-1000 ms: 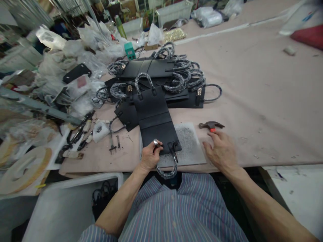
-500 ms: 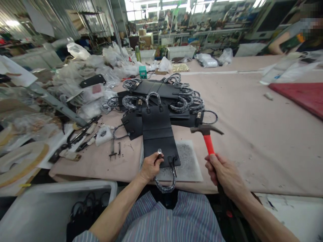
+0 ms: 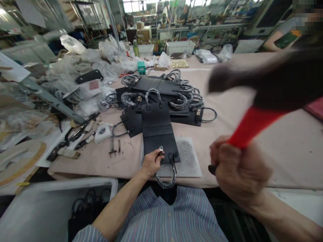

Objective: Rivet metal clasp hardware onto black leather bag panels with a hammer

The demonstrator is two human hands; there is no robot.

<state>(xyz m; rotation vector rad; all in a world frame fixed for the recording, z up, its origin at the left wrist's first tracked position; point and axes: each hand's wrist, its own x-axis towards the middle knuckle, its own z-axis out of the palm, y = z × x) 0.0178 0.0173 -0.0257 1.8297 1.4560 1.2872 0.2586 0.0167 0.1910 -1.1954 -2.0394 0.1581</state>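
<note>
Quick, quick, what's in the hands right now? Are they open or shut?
Left hand: closed, holding a small metal tool at the black panel.
Right hand: closed around the red-handled hammer.

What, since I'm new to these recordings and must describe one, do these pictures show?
There's no machine here: you see a person's two bare hands, filmed by a camera worn on the head, looking forward and down. The right hand holds a red-handled hammer, raised near the camera and blurred. The left hand holds a small metal tool over a flat black panel; the tool's lower end is hidden. The panel has a plastic-wrapped loop handle at each end and lies partly on a pale board. On the table behind are similar panels, piled up; loose tools lie to the left.
</note>
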